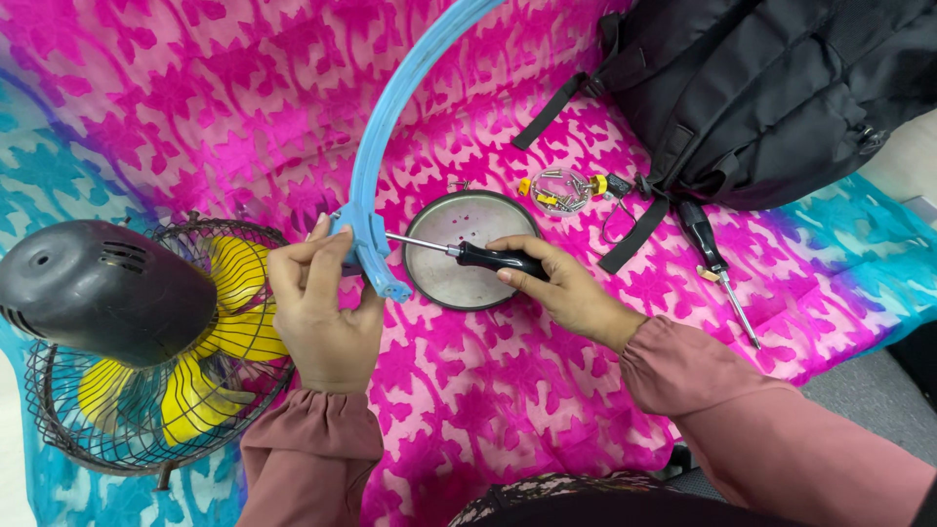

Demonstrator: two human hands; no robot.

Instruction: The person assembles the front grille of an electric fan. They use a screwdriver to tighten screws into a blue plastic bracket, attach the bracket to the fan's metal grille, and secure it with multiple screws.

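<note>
Pinching the blue ring at its clamp end, my left hand is closed around thin, springy plastic that feels light. My right hand is wrapped shut on the screwdriver, tip at the clamp just beside my left fingers; I judge the clamp the stiffest grip.

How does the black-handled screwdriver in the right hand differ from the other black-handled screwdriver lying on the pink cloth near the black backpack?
The held black-handled screwdriver is gripped by the right hand; the lying black-handled screwdriver is touched by no hand.
The held one lies nearly level, tip at the blue plastic ring that the left hand steadies; the lying one slants down to the right, tip free.
The held one crosses a round metal plate; the lying one rests on cloth.
Both have black handles and metal shafts.
</note>
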